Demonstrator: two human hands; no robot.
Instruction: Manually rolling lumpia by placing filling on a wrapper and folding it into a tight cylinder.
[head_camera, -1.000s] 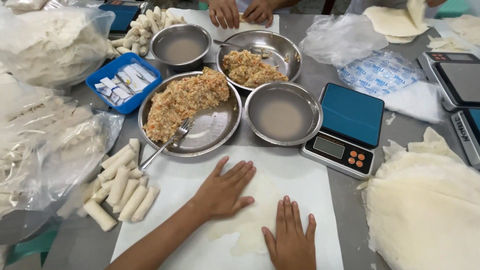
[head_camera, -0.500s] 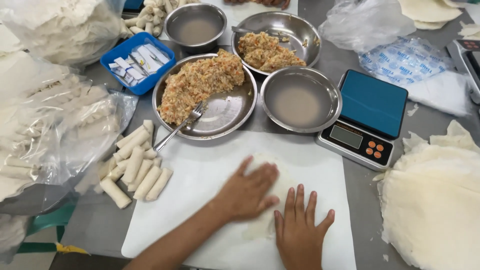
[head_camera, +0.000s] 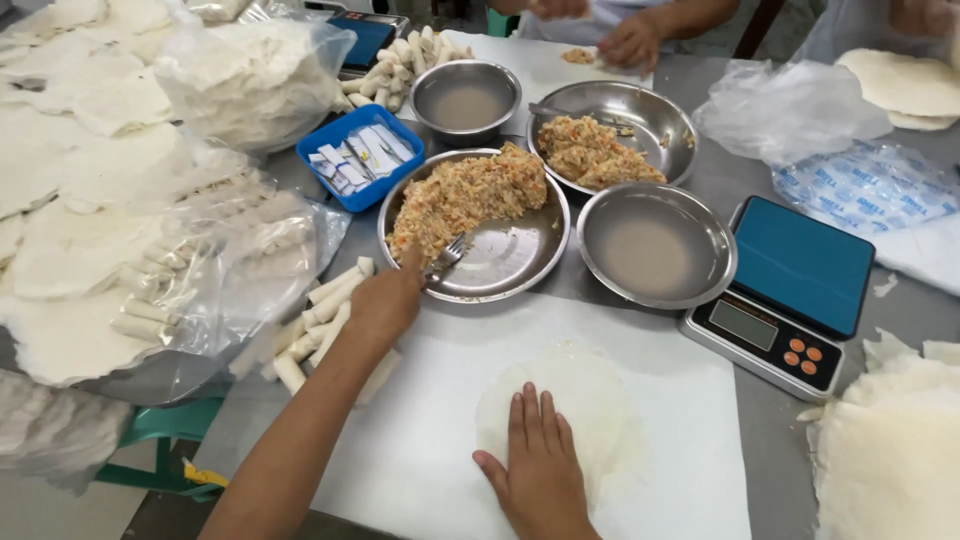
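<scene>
Left hand (head_camera: 385, 300) is now off the wrapper, gripping the fork (head_camera: 447, 258) lying in the filling pan (head_camera: 520, 270). Right hand (head_camera: 540, 470) is pressing flat, fingers spread, on the round wrapper (head_camera: 580, 400) lying on the white board (head_camera: 420, 440).

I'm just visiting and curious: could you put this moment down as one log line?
left hand: on fork in filling pan | right hand: flat on round wrapper | white sheet underneath

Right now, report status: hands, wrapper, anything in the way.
Left hand on fork in filling bowl. Right hand flat on wrapper, on the white sheet. Nothing between bowl and wrapper.
</scene>
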